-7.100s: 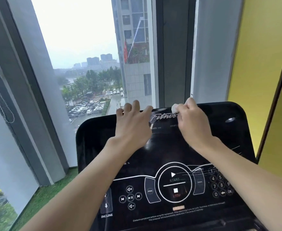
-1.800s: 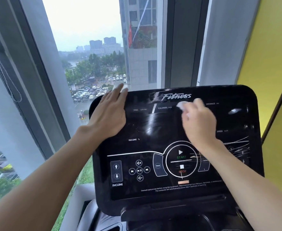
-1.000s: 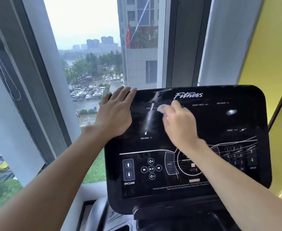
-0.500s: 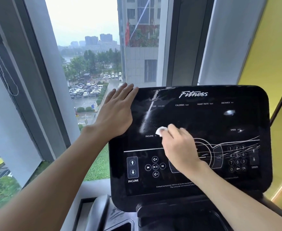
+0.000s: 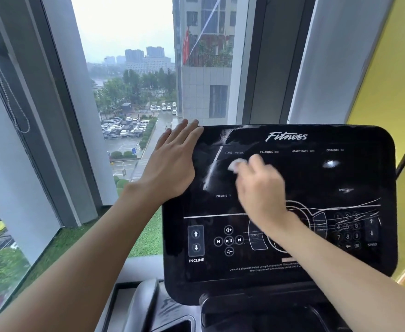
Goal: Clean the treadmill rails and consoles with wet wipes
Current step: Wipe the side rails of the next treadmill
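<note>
Nearest, the grey treadmill frame (image 5: 144, 305) shows below the console (image 5: 316, 178), a glossy black panel tilted toward the person. White printed buttons run along its near edge, with INCLINE arrows at the left and a number pad at the right. Pale streaks and smears mark the gloss at its far left. The right hand (image 5: 261, 188), blurred, lies over the middle of the panel. Its grip is closed on a small white wipe (image 5: 235, 164), bunched into a wad at the fingertips and pressed to the screen just below the TIME and CALORIES labels. The left hand (image 5: 170, 164) rests flat on the console's far left corner, fingers straight, gripping nothing. Beyond, a strip of green turf (image 5: 146, 236) runs under the window (image 5: 129, 68), and a yellow wall (image 5: 393, 68) stands at the right.
</note>
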Demonstrator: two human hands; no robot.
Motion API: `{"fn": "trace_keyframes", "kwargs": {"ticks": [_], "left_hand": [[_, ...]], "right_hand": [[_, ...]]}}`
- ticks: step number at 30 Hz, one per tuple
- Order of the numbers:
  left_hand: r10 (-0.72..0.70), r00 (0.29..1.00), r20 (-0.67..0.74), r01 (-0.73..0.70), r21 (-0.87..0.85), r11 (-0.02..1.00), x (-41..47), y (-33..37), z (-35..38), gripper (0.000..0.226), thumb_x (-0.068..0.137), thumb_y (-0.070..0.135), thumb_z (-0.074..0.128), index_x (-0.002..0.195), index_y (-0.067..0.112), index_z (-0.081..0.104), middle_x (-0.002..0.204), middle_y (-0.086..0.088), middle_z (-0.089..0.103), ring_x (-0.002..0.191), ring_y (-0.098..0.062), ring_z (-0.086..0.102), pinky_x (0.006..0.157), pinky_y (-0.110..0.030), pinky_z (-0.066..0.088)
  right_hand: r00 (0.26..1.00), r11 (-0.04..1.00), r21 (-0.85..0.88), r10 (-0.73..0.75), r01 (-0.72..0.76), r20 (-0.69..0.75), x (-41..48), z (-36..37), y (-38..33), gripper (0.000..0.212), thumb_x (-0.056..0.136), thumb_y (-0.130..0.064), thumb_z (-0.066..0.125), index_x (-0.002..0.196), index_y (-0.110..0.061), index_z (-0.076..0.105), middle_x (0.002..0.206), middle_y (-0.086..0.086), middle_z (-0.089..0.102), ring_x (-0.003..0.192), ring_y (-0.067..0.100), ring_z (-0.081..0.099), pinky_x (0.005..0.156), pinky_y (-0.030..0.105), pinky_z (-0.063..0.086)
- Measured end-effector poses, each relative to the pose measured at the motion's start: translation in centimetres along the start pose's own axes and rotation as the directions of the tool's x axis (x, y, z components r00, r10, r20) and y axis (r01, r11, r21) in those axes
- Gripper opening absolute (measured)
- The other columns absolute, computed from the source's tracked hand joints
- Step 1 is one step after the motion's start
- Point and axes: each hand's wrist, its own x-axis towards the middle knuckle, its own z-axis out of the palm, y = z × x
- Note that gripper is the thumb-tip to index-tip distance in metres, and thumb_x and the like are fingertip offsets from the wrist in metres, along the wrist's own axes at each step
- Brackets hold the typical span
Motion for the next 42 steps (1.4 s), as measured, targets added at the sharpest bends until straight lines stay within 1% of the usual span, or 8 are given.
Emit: {"fn": "trace_keyframes", "kwargs": {"ticks": [3,8,11,15,22,34,38,42], "left_hand": [[0.002,1.0,0.002,-0.002,-0.027,1.0,0.0,-0.2,-0.1,0.077,0.087,-0.008,0.034,0.159,0.017,0.02,0.166,0.004,0.015,0.154,-0.01,0.0,0.125,-0.031,0.0],[-0.007,1.0,-0.003,0.007,-0.102,0.995,0.1,-0.4,-0.4,0.079,0.083,-0.014,0.032,0.157,0.015,0.025,0.164,0.003,0.022,0.153,-0.01,0.005,0.125,-0.031,0.003],[-0.019,1.0,-0.001,0.019,-0.157,0.987,0.0,-0.5,-0.8,0.083,0.08,-0.017,0.03,0.155,0.016,0.028,0.163,0.005,0.025,0.151,-0.005,0.008,0.123,-0.022,0.002],[-0.047,0.998,0.036,0.053,-0.207,0.977,-0.4,-0.7,-1.4,0.087,0.079,-0.02,0.028,0.156,0.021,0.026,0.147,0.025,0.017,0.135,0.018,-0.001,0.108,0.0,-0.005],[-0.071,0.994,0.084,0.09,-0.258,0.962,-0.7,-0.9,-1.6,0.092,0.076,-0.021,0.03,0.156,0.023,0.026,0.144,0.029,0.013,0.127,0.027,-0.003,0.108,0.002,-0.002],[-0.099,0.994,0.053,0.109,-0.228,0.968,-0.7,-0.4,-1.5,0.091,0.076,-0.022,0.034,0.155,0.023,0.027,0.16,0.013,0.025,0.145,0.004,0.009,0.106,0.001,-0.001],[-0.112,0.993,0.029,0.115,-0.214,0.97,-0.7,-0.4,-1.1,0.091,0.076,-0.021,0.034,0.155,0.025,0.027,0.163,0.01,0.024,0.149,-0.004,0.01,0.111,-0.008,0.003],[-0.078,0.997,0.007,0.078,-0.178,0.981,-0.6,-0.2,-0.8,0.091,0.072,-0.02,0.034,0.154,0.019,0.03,0.162,0.005,0.026,0.151,-0.009,0.01,0.115,-0.012,0.002]], "right_hand": [[0.918,0.922,-0.01,-0.386,0.388,0.089,-1.4,0.0,-0.7,0.022,0.082,0.006,0.053,0.089,-0.013,0.063,0.074,0.002,0.044,0.054,0.019,0.037,0.054,0.033,0.039],[0.994,0.994,0.047,0.105,-0.103,-0.034,2.5,0.2,0.3,0.026,0.078,0.002,0.062,0.093,-0.018,0.071,0.076,0.004,0.052,0.05,0.022,0.04,0.051,0.034,0.042],[0.962,0.962,-0.003,-0.273,0.273,0.022,2.6,0.8,-1.4,0.026,0.074,0.006,0.068,0.088,-0.016,0.069,0.075,0.002,0.049,0.055,0.017,0.026,0.057,0.028,0.034],[0.995,0.994,0.056,-0.096,0.097,-0.022,4.5,0.9,-1.8,0.027,0.074,0.005,0.07,0.089,-0.018,0.072,0.075,0.002,0.051,0.053,0.016,0.033,0.056,0.025,0.034],[0.959,0.958,0.066,-0.281,0.279,0.033,5.8,1.8,-3.3,0.027,0.072,0.004,0.073,0.087,-0.018,0.071,0.076,0.001,0.05,0.055,0.015,0.025,0.057,0.027,0.033],[0.84,0.847,0.042,-0.532,0.53,0.108,0.9,1.0,-3.3,0.029,0.074,0.009,0.055,0.091,-0.012,0.064,0.078,0.003,0.048,0.057,0.019,0.04,0.059,0.031,0.034],[0.998,0.997,-0.029,-0.064,0.065,0.02,0.0,-0.4,0.8,0.024,0.079,-0.001,0.061,0.092,-0.019,0.07,0.075,0.001,0.049,0.052,0.021,0.041,0.057,0.032,0.038],[0.95,0.95,0.029,0.311,-0.311,-0.022,-1.3,0.1,-0.4,0.029,0.085,-0.008,0.048,0.099,-0.018,0.071,0.08,0.004,0.054,0.05,0.028,0.045,0.052,0.04,0.047]]}}
